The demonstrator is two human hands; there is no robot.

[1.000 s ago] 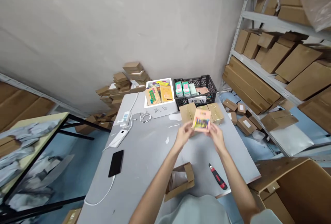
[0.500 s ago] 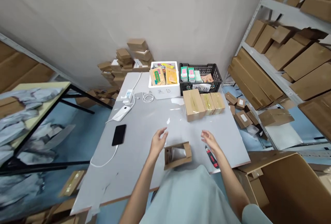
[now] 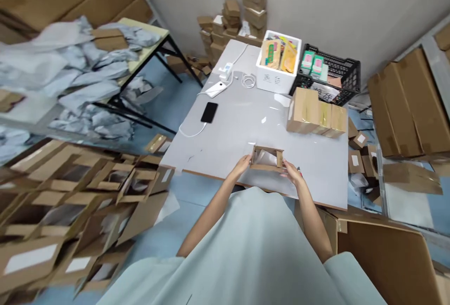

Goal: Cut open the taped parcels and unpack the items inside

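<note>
My left hand (image 3: 243, 163) and right hand (image 3: 291, 172) are closed on opposite ends of a small open box (image 3: 266, 167) – one at each end – near the front edge of the bench (image 3: 232, 141). Crumpled clear wrap (image 3: 265, 157) shows inside it. I can't tell whether the box rests on the bench or is slightly raised. Farther back on the right stand three taped boxes (image 3: 305, 112), just in front of a black crate (image 3: 348, 75); a white tub (image 3: 274, 84) sits beside that crate. A phone (image 3: 209, 112) lies off to the left.
</note>
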